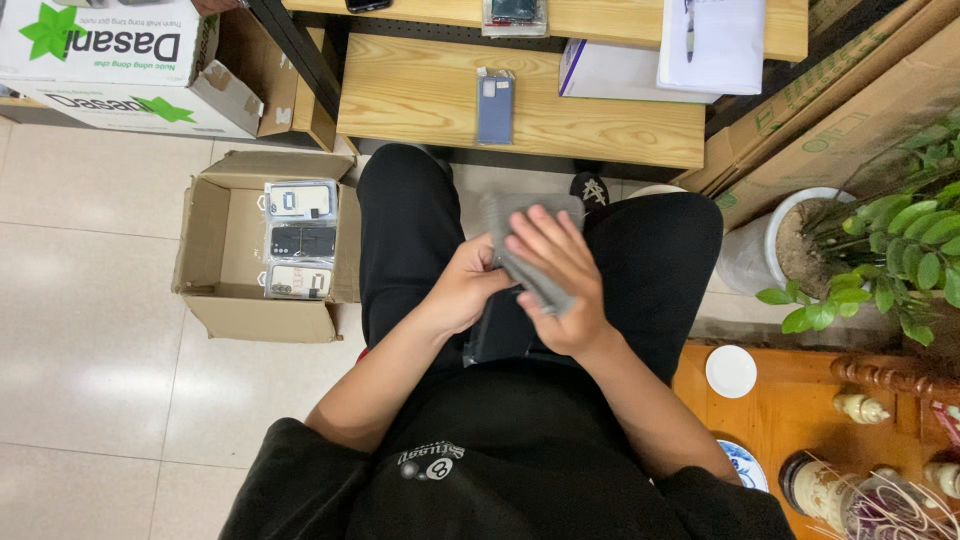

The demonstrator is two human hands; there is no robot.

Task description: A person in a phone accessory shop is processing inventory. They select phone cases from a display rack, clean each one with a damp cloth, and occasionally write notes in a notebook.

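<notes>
Black fabric of my shirt (pixel 500 470) is filling the bottom of the view, and past it my two forearms are reaching out over my lap. I am sitting with my knees in black trousers (pixel 410 230) spread above a pale tiled floor (pixel 90 330).

My left hand (pixel 468 290) is closing its grip around the near edge of a dark phone case in a clear sleeve (pixel 500 335), which is lying on my lap between my thighs; the fingers are curling tight under it. My right hand (pixel 555 280) is pressing flat on a grey cloth (pixel 520 215), fingers spread and only lightly bent, so its grip is mostly open and pinning the cloth against the case rather than clasping it. The cloth is draping over the top of the case and poking out beyond my fingertips.

To my left on the floor, an open cardboard box (pixel 215 300) is holding three packaged phone cases (pixel 300 240) stacked in a row. Ahead of my knees, a low wooden shelf (pixel 420 100) is carrying a blue phone case (pixel 495 105) and a white box (pixel 620 80). At the right, a potted green plant (pixel 900 240) is standing beside a wooden tabletop (pixel 790 400) that is bearing a small white dish (pixel 731 371).
</notes>
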